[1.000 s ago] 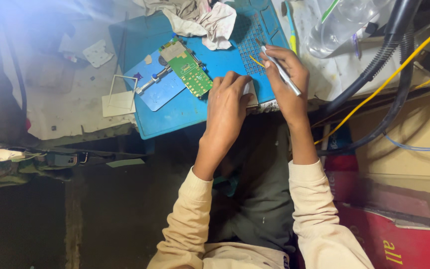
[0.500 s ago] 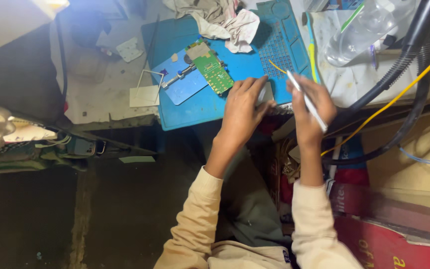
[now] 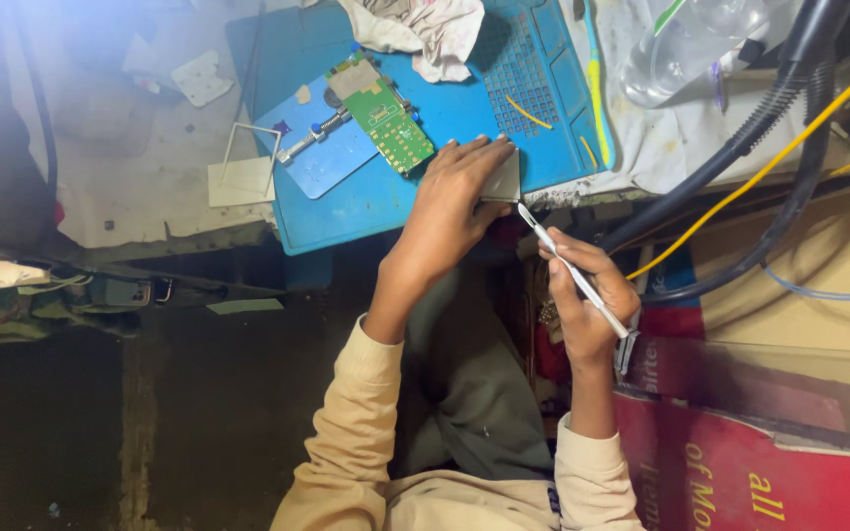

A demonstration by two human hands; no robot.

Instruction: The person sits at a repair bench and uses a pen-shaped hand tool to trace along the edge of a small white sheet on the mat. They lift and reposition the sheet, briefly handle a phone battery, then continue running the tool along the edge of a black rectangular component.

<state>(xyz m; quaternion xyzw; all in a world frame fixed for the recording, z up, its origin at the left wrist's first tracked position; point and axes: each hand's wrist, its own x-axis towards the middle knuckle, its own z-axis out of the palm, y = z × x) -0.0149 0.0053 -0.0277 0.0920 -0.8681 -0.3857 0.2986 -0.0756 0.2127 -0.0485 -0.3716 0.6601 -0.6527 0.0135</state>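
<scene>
Left hand (image 3: 455, 197) lies spread on a grey plate (image 3: 504, 182); right hand (image 3: 582, 295) pinches tweezers (image 3: 568, 265)

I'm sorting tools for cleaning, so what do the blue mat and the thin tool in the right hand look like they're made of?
Blue mat: likely silicone or rubber, matte, with moulded compartments. Thin tool: probably metal tweezers, silvery and glinting, held in the right hand.

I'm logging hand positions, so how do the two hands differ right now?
The left hand lies flat on a small grey piece at the blue mat's edge; the right hand is off the mat, fingers curled around tweezers. Both wear beige sleeves.
</scene>
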